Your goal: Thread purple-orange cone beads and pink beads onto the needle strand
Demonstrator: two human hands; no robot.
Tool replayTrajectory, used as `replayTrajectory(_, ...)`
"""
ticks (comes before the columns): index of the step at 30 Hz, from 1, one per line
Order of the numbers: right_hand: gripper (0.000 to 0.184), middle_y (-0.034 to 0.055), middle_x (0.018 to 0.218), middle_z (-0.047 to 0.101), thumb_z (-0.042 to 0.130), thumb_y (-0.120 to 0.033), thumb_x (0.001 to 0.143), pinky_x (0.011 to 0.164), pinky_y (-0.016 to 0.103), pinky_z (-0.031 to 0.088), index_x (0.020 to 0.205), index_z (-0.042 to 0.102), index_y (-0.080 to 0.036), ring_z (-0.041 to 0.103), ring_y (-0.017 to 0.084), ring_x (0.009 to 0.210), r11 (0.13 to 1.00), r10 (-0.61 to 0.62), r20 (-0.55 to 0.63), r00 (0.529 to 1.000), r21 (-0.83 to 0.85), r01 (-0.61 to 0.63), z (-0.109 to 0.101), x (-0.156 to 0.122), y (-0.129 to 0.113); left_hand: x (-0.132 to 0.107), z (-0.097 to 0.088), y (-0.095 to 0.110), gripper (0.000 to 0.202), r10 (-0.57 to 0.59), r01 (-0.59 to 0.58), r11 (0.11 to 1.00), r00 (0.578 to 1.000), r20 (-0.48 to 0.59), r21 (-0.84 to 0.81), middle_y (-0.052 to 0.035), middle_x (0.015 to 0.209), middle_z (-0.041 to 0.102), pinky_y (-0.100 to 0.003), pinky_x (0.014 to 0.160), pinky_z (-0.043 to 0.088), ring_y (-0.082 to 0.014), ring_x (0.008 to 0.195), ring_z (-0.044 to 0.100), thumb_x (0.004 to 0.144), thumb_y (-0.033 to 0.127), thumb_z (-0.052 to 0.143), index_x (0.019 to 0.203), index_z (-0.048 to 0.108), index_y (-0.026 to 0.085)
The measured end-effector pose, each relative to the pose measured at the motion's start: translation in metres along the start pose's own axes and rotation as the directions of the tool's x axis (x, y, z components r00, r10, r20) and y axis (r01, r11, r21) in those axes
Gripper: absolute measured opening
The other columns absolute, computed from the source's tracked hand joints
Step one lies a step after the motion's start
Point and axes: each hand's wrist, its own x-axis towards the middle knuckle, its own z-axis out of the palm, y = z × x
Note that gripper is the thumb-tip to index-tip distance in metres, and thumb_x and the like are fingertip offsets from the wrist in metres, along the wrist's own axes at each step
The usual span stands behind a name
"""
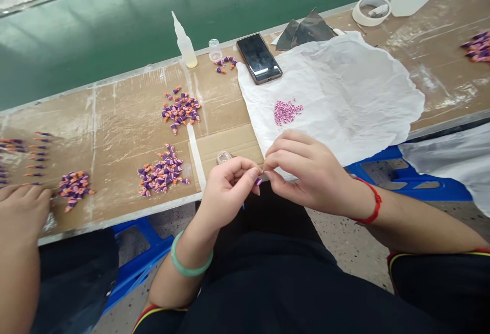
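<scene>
At the near edge of the worktop (126,114), my left hand (225,191) pinched a small purple piece (258,182) in its grip, my right hand (310,170) pressing its fingertips together alongside. A slack pinch or a nudge risked dropping the piece. Its long axis, blurred, seemed to run crosswise, one end toward my right hand.

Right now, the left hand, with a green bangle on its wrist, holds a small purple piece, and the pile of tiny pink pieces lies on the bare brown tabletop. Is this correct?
Not quite: the head view shows the pile of tiny pink pieces on the white sheet. The left hand, with a green bangle on its wrist, does hold a small purple piece.
</scene>
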Motion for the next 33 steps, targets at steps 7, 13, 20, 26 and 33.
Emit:
replayTrajectory(7, 0.016, 0.0056, 0.085, 0.067, 0.050, -0.013, 0.097, 0.073, 0.035, 0.046, 0.085, 0.059, -0.019, 0.055, 0.020, 0.081, 0.957, -0.183, 0.038, 0.982, -0.223, 0.187, -0.001, -0.002, 0.002, 0.003, -0.005, 0.000, 0.036, -0.119, 0.146, 0.973, 0.981, 0.153, -0.179, 0.0037, 0.051, 0.054, -0.021, 0.045, 0.032, -0.0068, 0.044, 0.041, 0.084, 0.049, 0.070, 0.071, 0.059, 0.017)
replayTrajectory(13, 0.013, 0.0041, 0.087, 0.067, 0.049, -0.010, 0.097, 0.076, 0.034, 0.047, 0.091, 0.057, -0.020, 0.058, 0.018, 0.083, 0.995, -0.092, -0.038, 0.995, -0.051, 0.090, -0.004, -0.001, -0.001, -0.003, 0.000, 0.005, 0.022, 0.128, -0.123, 0.987, 0.991, -0.047, 0.101, 0.0027, 0.054, 0.057, -0.020, 0.047, 0.038, -0.0089, 0.047, 0.050, 0.089, 0.031, 0.061, 0.072, 0.057, 0.018)
replayTrajectory(20, 0.010, -0.0011, 0.073, 0.063, 0.056, -0.009, 0.085, 0.061, 0.022, 0.047, 0.080, 0.059, -0.018, 0.056, 0.010, 0.066, 0.767, 0.378, 0.128, 0.917, 0.511, -0.388, -0.004, 0.002, -0.011, -0.010, 0.001, 0.007, 0.018, 0.623, -0.454, 0.584, 0.782, -0.013, 0.673, 0.0045, 0.055, 0.056, -0.020, 0.050, 0.037, -0.0083, 0.049, 0.047, 0.090, 0.016, 0.057, 0.073, 0.059, 0.019)
replayTrajectory(26, 0.010, -0.0012, 0.069, 0.062, 0.058, -0.012, 0.082, 0.059, 0.022, 0.045, 0.073, 0.060, -0.017, 0.054, 0.010, 0.063, 0.708, 0.415, 0.166, 0.895, 0.559, -0.432, -0.001, 0.004, -0.013, -0.008, 0.000, 0.003, 0.016, 0.685, -0.525, 0.489, 0.726, 0.065, 0.697, 0.0051, 0.058, 0.058, -0.019, 0.053, 0.040, -0.0073, 0.050, 0.049, 0.092, 0.014, 0.058, 0.077, 0.058, 0.019)
replayTrajectory(33, 0.011, -0.0013, 0.071, 0.060, 0.054, -0.010, 0.083, 0.060, 0.022, 0.045, 0.075, 0.057, -0.017, 0.054, 0.010, 0.064, 0.700, 0.374, 0.164, 0.913, 0.595, -0.394, 0.001, 0.005, -0.011, -0.014, -0.007, 0.003, 0.011, 0.551, -0.465, 0.739, 0.833, -0.041, 0.488, 0.0029, 0.064, 0.063, -0.019, 0.050, 0.043, -0.0081, 0.050, 0.056, 0.095, 0.018, 0.058, 0.084, 0.061, 0.019)
